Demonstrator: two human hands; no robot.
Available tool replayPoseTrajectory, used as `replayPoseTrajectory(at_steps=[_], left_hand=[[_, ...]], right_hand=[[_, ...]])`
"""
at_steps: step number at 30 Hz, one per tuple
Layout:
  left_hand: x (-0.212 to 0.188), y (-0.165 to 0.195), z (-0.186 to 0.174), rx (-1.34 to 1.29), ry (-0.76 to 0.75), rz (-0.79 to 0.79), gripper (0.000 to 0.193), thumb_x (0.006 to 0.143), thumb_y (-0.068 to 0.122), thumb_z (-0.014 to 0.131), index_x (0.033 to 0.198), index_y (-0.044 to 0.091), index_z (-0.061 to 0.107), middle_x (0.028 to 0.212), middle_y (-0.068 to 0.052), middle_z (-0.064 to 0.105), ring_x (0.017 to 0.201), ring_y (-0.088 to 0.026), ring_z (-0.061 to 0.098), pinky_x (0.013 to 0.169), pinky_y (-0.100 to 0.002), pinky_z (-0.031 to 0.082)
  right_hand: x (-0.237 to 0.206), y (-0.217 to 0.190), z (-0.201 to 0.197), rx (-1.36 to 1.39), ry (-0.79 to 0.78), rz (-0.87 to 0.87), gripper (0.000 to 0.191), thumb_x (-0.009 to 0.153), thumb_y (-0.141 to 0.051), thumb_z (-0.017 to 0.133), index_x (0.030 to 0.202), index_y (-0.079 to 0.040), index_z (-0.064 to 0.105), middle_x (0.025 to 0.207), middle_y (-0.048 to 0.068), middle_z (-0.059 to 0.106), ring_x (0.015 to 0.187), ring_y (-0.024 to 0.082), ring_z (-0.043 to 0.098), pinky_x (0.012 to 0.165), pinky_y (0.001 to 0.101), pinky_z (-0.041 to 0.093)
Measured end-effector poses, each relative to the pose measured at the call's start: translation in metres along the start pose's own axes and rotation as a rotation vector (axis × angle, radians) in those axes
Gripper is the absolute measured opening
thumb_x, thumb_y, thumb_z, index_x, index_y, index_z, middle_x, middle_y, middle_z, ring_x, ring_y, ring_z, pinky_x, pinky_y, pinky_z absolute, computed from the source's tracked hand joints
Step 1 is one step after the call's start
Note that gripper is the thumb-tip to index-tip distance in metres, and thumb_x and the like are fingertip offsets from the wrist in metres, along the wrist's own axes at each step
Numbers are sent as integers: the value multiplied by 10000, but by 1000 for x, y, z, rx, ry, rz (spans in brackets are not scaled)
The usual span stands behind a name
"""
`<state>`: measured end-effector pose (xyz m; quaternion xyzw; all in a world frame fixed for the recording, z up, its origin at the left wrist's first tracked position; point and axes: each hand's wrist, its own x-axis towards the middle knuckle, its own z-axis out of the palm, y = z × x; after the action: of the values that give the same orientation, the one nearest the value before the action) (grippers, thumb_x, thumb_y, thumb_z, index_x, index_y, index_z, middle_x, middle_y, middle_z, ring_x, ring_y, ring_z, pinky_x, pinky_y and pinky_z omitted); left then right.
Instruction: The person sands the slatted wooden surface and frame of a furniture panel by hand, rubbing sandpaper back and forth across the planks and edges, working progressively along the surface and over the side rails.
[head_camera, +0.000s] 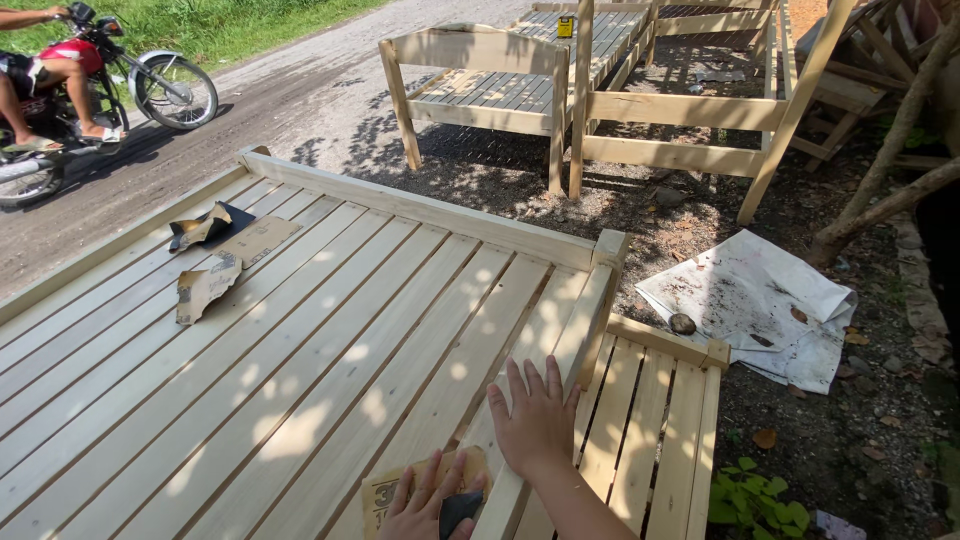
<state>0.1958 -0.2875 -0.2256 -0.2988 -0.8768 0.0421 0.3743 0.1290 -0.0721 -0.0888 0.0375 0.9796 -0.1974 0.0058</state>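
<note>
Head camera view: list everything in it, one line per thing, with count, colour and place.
slatted wooden bed frame: one, pale wood, fills the foreground
sandpaper sheets: about three, tan and dark, torn, lying on the slats at left
second slatted frame: one, pale wood, lower, beside the first at right
finished wooden frames: several, pale wood, standing on the dirt behind
white sheet: one, dirty, crumpled, on the ground at right
motorbike: one, red and black, with a rider, on the road at top left
green plant: one, bottom right
left hand: presses a tan sandpaper piece at bottom edge
right hand: fingers spread flat on the frame's side rail
</note>
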Motion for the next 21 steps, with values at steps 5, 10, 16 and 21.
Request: replayPoseTrajectory(at_steps=[5,10,16,21], left_hand=[[118,8,-22,-504,-761,-342,677,1026,484,286,1607,136,251,1704,-25,190,1571,-291,46,1242,-517,10],[149,12,-35,-493,-838,-339,621,1030,382,244,1608,156,263,1680,-38,234,1598,-285,36,1266,-509,-9],[76,4,-54,-211,-302,-47,585,1069,501,206,1610,291,277,1674,93,267,1583,-194,96,1269,-452,3],[102,-2,-46,-602,-872,-379,625,1019,488,241,1598,256,288,1692,56,237,1577,-216,59,1251,-482,-25]], right_hand=[[3,-5,-4,17,7,39,658,1001,-587,301,1567,-253,338,1619,11,335,1562,270,71,1214,646,46],[5,-4,1,17,50,47,639,1007,-570,298,1551,-242,373,1605,17,365,1564,262,87,1219,637,57],[6,-7,1,-40,19,58,643,1016,-573,298,1555,-227,364,1605,36,353,1561,268,76,1209,646,56],[3,-8,-4,-30,13,62,643,1004,-571,317,1548,-234,373,1604,34,356,1559,260,78,1202,658,77]])
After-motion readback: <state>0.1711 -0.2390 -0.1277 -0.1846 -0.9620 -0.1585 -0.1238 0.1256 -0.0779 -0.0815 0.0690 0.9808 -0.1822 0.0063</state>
